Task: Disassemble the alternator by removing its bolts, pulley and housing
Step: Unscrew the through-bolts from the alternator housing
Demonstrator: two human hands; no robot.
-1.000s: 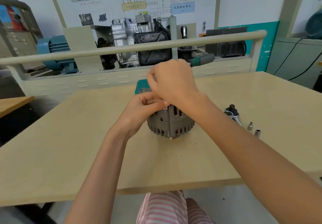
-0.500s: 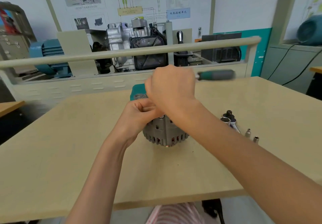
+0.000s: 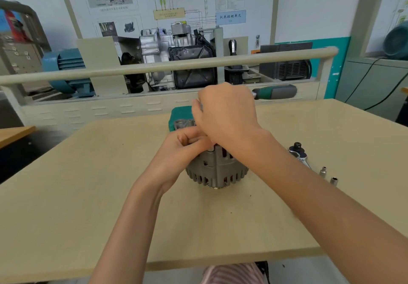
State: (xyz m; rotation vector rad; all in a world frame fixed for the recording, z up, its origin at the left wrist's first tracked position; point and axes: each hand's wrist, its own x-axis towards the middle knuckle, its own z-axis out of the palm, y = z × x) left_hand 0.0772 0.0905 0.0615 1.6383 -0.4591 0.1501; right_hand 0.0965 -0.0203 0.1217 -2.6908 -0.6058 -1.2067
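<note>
1 alternator (image 3: 217,169) and 2 hands are counted. 2 small sockets, (image 3: 323,171) and (image 3: 334,181), are seen on 1 desk (image 3: 66,206).

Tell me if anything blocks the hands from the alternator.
Nothing visible does. The left hand grips the alternator at its top, and the right hand holds a green-handled tool over it.

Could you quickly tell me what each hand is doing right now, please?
Left hand: fingers curled against the alternator top.
Right hand: grips the green-handled tool.
</note>
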